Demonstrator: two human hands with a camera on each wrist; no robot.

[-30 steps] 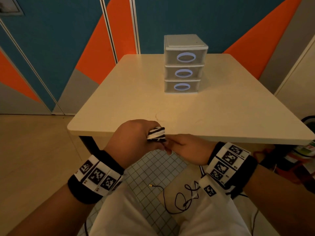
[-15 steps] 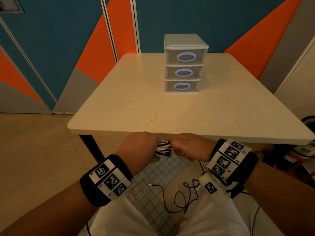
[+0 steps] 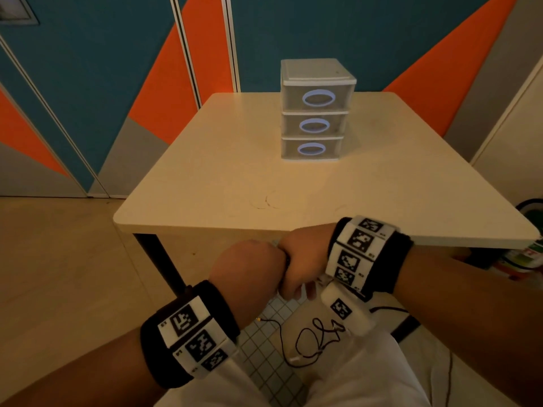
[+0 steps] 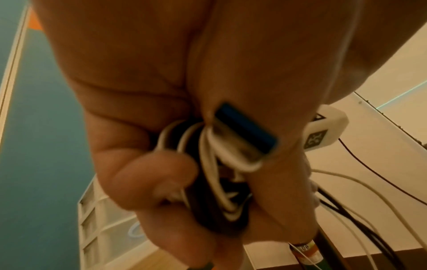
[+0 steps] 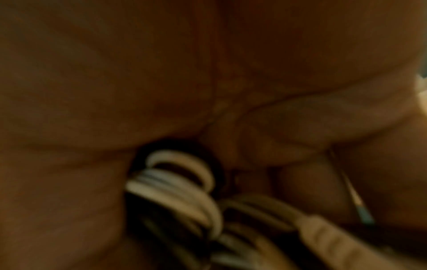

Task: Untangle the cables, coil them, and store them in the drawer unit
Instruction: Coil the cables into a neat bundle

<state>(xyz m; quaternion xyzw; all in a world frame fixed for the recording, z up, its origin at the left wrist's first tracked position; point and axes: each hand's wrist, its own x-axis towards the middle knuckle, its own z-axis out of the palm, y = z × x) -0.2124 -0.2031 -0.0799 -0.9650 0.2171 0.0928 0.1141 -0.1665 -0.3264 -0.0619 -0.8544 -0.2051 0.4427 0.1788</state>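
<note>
A coil of white and black cable (image 4: 208, 182) sits in my left hand (image 3: 249, 268), whose fingers curl round it. A blue USB plug (image 4: 245, 135) sticks out of the coil's top. My right hand (image 3: 299, 268) presses against the left, just below the table's front edge, and grips the same coil (image 5: 180, 186) beside a white plug (image 5: 323, 230). In the head view the coil is hidden between the two hands. The white three-drawer unit (image 3: 316, 113) stands at the far middle of the table (image 3: 205, 171), all drawers closed.
A loose black cable (image 3: 311, 339) lies looped below my hands, over my white-clad lap and the tiled floor. More white and black leads (image 4: 360, 210) trail off to the right. A dark table leg (image 3: 158, 259) stands left of my hands. Clutter (image 3: 529, 254) sits on the floor at right.
The coil was in plain sight at the table edge, then dropped below it. My right wrist has since risen and rolled, the hands have closed together, and the coil is hidden from the head view.
</note>
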